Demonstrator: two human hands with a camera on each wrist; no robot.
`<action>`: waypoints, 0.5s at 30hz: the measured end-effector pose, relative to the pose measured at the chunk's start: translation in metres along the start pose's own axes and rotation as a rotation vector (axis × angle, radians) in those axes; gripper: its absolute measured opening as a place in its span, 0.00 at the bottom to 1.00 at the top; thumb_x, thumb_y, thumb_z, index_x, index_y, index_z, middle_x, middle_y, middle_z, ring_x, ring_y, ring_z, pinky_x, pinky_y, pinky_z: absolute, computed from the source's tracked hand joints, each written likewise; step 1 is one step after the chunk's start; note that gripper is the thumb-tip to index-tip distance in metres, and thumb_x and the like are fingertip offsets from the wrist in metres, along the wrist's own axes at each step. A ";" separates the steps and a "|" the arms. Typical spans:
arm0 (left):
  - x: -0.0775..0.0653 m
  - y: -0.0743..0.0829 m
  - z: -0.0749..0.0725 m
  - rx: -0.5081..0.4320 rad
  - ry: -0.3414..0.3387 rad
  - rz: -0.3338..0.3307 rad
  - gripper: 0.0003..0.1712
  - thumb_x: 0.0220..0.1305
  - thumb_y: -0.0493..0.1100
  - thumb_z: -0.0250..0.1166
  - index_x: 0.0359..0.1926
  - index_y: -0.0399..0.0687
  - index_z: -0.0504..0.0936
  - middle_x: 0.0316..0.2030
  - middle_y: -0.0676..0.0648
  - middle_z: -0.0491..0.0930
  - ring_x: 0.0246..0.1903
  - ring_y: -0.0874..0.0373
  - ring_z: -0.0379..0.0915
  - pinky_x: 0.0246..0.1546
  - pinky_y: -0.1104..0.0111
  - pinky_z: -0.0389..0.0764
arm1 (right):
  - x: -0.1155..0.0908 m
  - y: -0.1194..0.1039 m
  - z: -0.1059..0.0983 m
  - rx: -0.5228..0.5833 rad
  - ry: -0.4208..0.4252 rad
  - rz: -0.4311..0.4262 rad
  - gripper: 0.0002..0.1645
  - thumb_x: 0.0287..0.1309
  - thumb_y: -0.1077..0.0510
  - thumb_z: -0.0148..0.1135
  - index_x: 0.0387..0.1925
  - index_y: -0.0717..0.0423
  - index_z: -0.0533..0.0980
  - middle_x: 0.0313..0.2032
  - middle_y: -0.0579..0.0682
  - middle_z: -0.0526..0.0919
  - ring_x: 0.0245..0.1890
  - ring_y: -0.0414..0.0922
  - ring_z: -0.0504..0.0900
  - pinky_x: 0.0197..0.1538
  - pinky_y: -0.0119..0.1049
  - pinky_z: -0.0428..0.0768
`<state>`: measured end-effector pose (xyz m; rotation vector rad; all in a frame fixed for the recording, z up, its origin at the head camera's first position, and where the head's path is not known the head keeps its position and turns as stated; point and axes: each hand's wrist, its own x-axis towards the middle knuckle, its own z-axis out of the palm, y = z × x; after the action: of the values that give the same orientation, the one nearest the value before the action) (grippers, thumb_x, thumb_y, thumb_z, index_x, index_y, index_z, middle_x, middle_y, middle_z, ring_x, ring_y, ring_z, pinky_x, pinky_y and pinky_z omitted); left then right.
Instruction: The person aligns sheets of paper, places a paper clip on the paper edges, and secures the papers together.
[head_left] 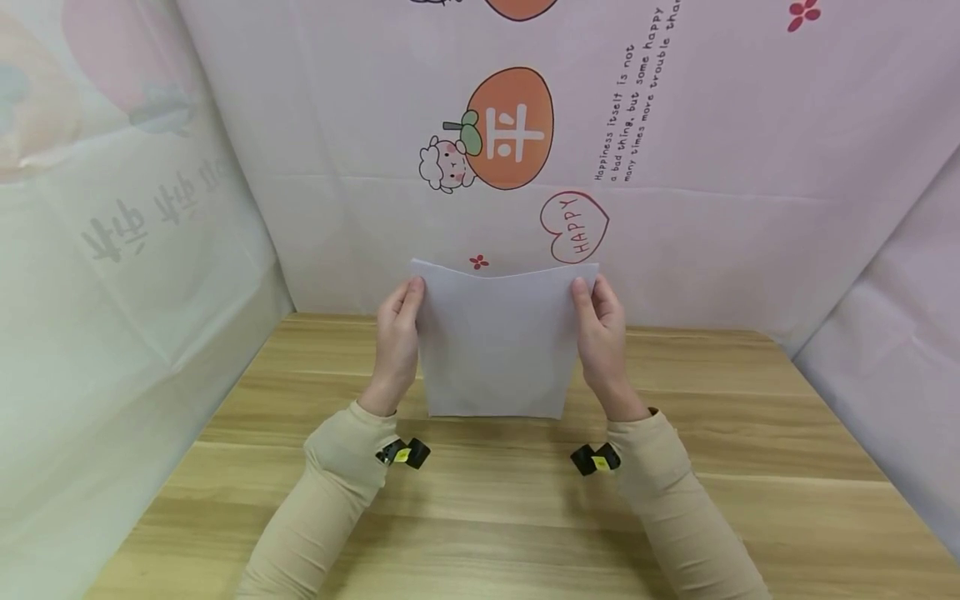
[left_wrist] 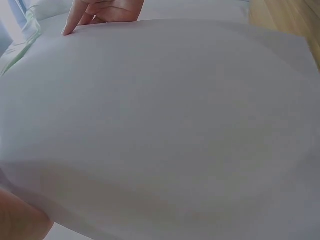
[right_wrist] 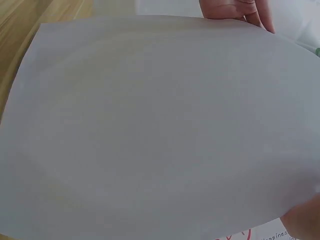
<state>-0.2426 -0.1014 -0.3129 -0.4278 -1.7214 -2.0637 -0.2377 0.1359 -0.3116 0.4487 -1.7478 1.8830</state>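
A white paper stood nearly upright between the two hands, above the middle of the worktop and in front of the cloth behind it. Whether its lower edge touched the wood could not be told, nor whether it was one sheet or several. The left hand had its grip closed on the paper's left edge near the top corner, thumb flat on the near face and fingers behind. The right hand pinched the opposite edge in the same way. The paper was smooth, plain and roughly rectangular; its upper edge dipped in the middle, and the wrist views showed its surface gently bowed.

Beige, close-fitting sleeves covered both forearms, and a small black device with a yellow label sat at each wrist. The worktop had a pale, streaked wood grain. Beyond it hung a creased white cloth, printed with an orange fruit, a lamb, lines of lettering and a red-outlined heart reading HAPPY.
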 end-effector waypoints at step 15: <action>-0.001 0.007 0.006 -0.116 -0.016 0.006 0.19 0.72 0.48 0.49 0.24 0.46 0.71 0.26 0.53 0.69 0.34 0.62 0.66 0.40 0.72 0.68 | -0.001 -0.007 0.001 0.005 0.008 -0.013 0.15 0.69 0.50 0.49 0.49 0.53 0.73 0.43 0.46 0.77 0.42 0.41 0.74 0.45 0.32 0.72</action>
<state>-0.2384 -0.0964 -0.3065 -0.4853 -1.6123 -2.1690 -0.2329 0.1347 -0.3065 0.4522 -1.7316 1.8782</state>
